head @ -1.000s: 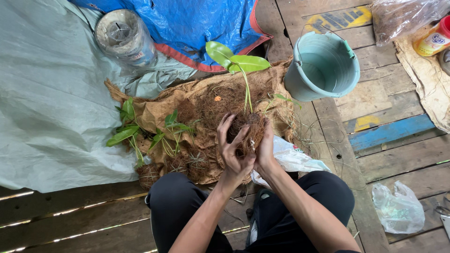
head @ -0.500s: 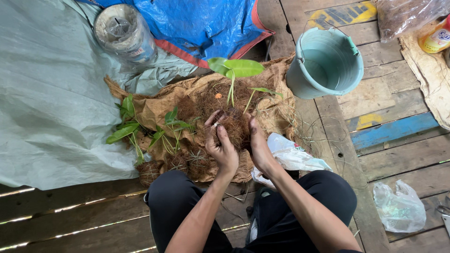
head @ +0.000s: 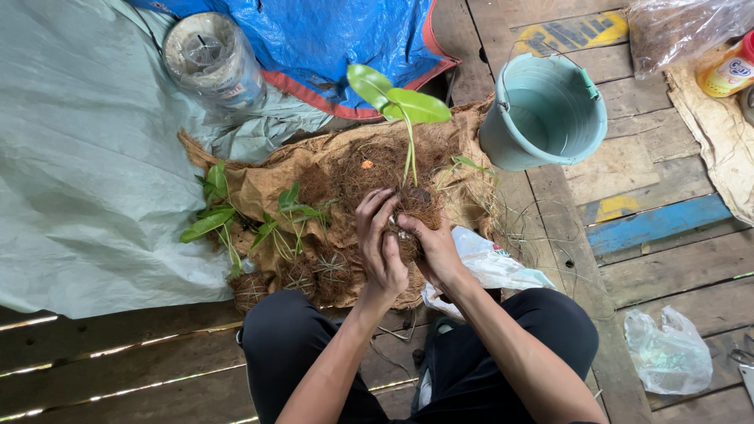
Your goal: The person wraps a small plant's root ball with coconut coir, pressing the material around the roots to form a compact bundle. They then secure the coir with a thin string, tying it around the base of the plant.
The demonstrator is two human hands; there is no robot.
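Note:
A young plant (head: pixel 399 102) with two broad green leaves and a thin stem rises from a ball of brown fibre (head: pixel 420 208). My left hand (head: pixel 381 250) and my right hand (head: pixel 430 247) cup that ball together from both sides, just above a brown sack (head: pixel 267 184) heaped with loose fibre. Several finished small plants with fibre balls (head: pixel 259 235) lie on the sack to the left of my hands.
A pale green bucket (head: pixel 550 110) stands at the right. A clear plastic roll (head: pixel 208 59) lies on a blue tarp (head: pixel 345 39). Grey sheeting (head: pixel 86 173) covers the left. Plastic bags (head: pixel 667 353) lie on the wooden planks, one white bag (head: pixel 487 267) by my knee.
Both hands have turned and pressed the fibre ball. The plant has stayed upright between them, and the view has shifted slightly.

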